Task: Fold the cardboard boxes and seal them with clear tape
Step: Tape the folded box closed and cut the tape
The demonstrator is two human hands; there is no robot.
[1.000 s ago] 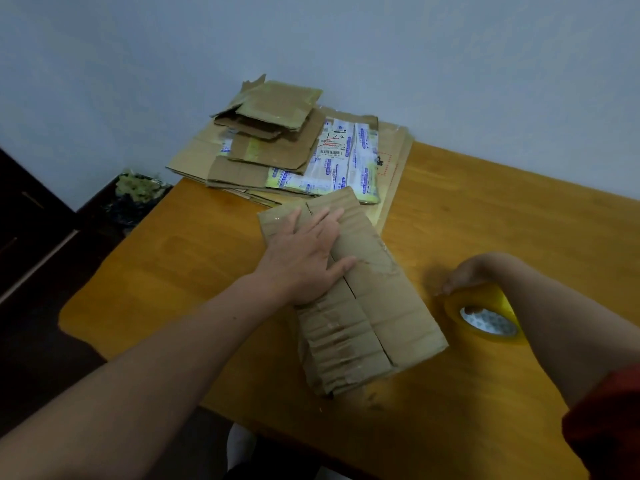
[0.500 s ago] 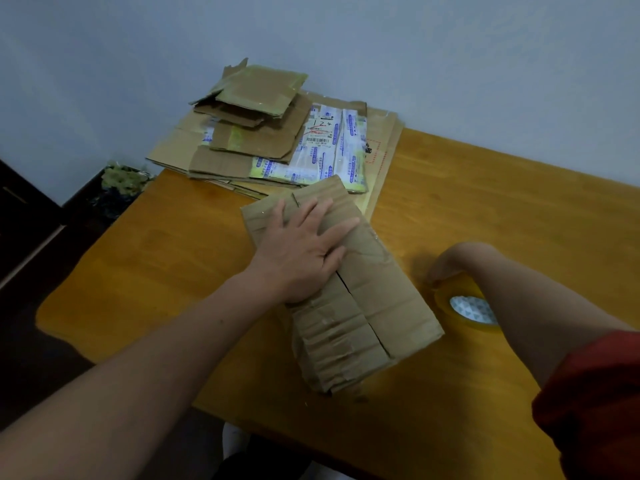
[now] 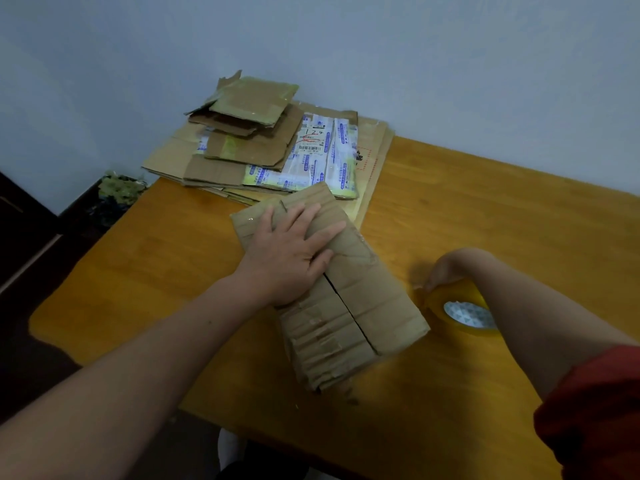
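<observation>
Left hand [image 3: 294, 251] presses spread flat on the box [image 3: 349, 306]. Right hand [image 3: 446, 268], beside the box, seemingly grips the tape [image 3: 464, 315]. Easing off may let the flaps spring open.

Left hand [image 3: 291, 258] now sits slightly farther up the cardboard box [image 3: 367, 306], fingers spread wider across the flaps; right hand [image 3: 446, 268] curls closer over the tape roll [image 3: 465, 315].

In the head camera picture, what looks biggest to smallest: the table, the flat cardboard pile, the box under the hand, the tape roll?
1. table
2. flat cardboard pile and box: look about alike, and the pile is farther away, so no ranking
3. tape roll, partly hidden by the right hand
</observation>
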